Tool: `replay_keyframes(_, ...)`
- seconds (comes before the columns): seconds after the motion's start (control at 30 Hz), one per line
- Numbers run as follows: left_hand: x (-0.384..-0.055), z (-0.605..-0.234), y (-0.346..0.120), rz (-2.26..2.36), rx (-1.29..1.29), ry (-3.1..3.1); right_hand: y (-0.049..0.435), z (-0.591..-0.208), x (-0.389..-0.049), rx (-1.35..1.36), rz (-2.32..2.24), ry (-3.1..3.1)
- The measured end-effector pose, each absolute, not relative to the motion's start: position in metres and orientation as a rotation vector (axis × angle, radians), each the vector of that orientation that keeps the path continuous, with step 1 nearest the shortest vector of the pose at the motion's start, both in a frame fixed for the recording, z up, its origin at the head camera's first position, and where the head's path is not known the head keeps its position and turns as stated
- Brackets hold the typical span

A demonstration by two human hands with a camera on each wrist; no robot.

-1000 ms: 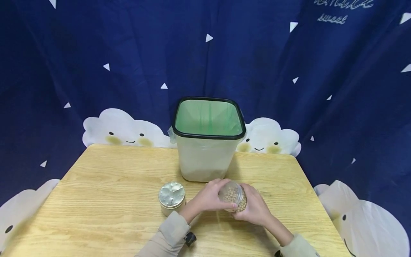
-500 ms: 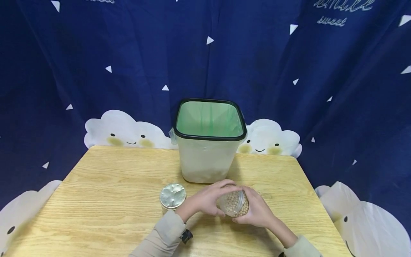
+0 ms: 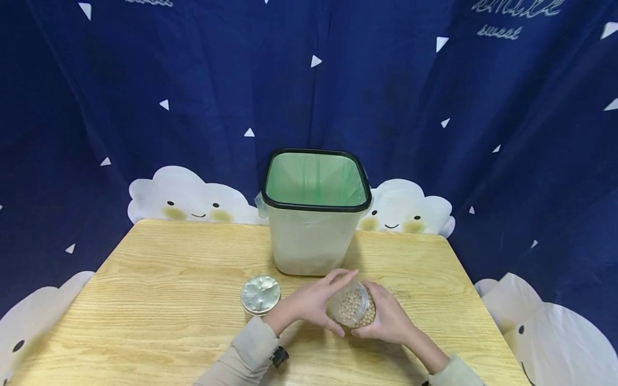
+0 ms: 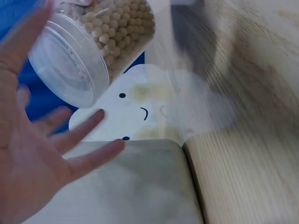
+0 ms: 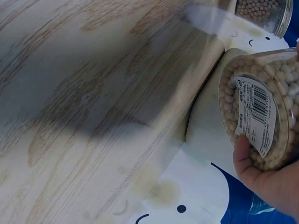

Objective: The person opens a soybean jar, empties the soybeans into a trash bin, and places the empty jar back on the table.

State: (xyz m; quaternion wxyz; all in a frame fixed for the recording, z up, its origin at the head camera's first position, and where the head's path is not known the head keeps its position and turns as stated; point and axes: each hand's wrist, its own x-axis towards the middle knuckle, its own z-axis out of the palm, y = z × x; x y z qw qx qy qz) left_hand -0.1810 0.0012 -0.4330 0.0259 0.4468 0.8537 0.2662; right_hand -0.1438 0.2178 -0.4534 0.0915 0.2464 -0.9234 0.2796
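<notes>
A clear plastic jar (image 3: 364, 314) full of small tan balls lies tilted on its side above the table, its translucent lid (image 3: 344, 305) facing left. My right hand (image 3: 390, 320) grips it near the base. In the right wrist view, a thumb presses by the barcode label (image 5: 256, 112) on the jar's bottom. My left hand (image 3: 316, 303) is spread around the lid end; in the left wrist view its fingers (image 4: 84, 130) are splayed and look apart from the lid. A second jar with a crinkled silver top (image 3: 260, 295) stands upright beside my left forearm.
A whitish bin (image 3: 311, 241) with a black rim and green inside stands behind my hands on the wooden table (image 3: 183, 268). A dark blue curtain (image 3: 217, 80) with white clouds hangs behind and around the table.
My left hand's fingers have loosened from around the lid and spread wider. The jar stays in my right hand, nearly in place. The silver-topped jar has not moved on the table.
</notes>
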Motion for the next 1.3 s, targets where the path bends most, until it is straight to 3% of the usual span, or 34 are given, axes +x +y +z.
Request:
replay_keyframes(0.2,-0.1853,-0.4322,0.0043,0.782,1.586,2.587,0.2189,-0.4545,-0.144,0.761,0.829,-2.711)
replay_keyframes(0.57,-0.1834,-0.4378,0.0057,0.917,1.273,2.751,0.2146,-0.4559,-0.1455,0.726,0.834,-2.684)
replay_keyframes(0.77,-0.184,-0.435,0.0038,0.899,1.269,2.734,0.2131,-0.459,-0.1466,0.708,0.875,-2.677)
replay_keyframes(1.03,-0.1844,-0.4307,-0.0001,0.892,1.488,2.599,0.2137,-0.4613,-0.1458,0.729,0.898,-2.667)
replay_keyframes(1.3,-0.1816,-0.4339,-0.0018,1.081,1.277,2.728,0.2158,-0.4609,-0.1452,0.688,0.923,-2.669)
